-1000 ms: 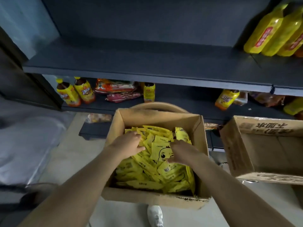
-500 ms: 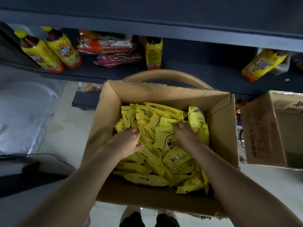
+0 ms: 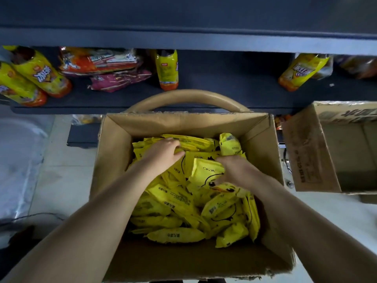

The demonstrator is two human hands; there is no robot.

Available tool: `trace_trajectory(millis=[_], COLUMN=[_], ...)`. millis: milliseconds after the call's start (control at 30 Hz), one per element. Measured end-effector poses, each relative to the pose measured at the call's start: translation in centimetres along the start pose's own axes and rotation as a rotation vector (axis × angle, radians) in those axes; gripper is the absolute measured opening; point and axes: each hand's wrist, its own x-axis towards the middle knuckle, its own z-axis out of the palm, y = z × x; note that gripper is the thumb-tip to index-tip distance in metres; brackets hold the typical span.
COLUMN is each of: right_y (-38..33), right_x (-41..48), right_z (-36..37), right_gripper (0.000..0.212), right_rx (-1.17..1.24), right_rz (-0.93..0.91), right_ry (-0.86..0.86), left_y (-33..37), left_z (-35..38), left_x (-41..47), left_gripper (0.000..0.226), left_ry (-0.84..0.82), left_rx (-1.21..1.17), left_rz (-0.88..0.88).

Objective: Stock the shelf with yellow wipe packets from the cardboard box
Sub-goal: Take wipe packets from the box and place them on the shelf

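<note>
The left hand (image 3: pixel 163 154) has slid farther up the heap to the back of the cardboard box (image 3: pixel 114 160), while the right hand (image 3: pixel 234 170) stays near the middle. The left hand's fingers and thumb curl round yellow wipe packets (image 3: pixel 177 203) at the far side. The right hand pinches a duck-print packet (image 3: pixel 206 174) lying on top. All the packets lie inside the box, below the dark shelf (image 3: pixel 224 82) that holds a bottle (image 3: pixel 166 70). A second carton (image 3: pixel 306 156) stands to the right.
</note>
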Motion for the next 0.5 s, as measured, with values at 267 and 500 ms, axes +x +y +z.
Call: trace_trajectory(millis=[267,500], right_y=[2.6,3.2], right_x=[-2.2,-1.3], right_z=[-0.9,0.6], right_gripper=[0.049,0.065], right_rx=[0.122,0.269], right_rz=[0.33,0.485], right_ry=[-0.174,-0.169], left_y=[3.4,3.4], left_z=[3.3,6.5], left_x=[5.6,7.1], left_gripper=[0.041,0.062], left_ry=[-0.16,-0.161], left_rx=[0.144,0.239], left_rz=[0.133,0.164])
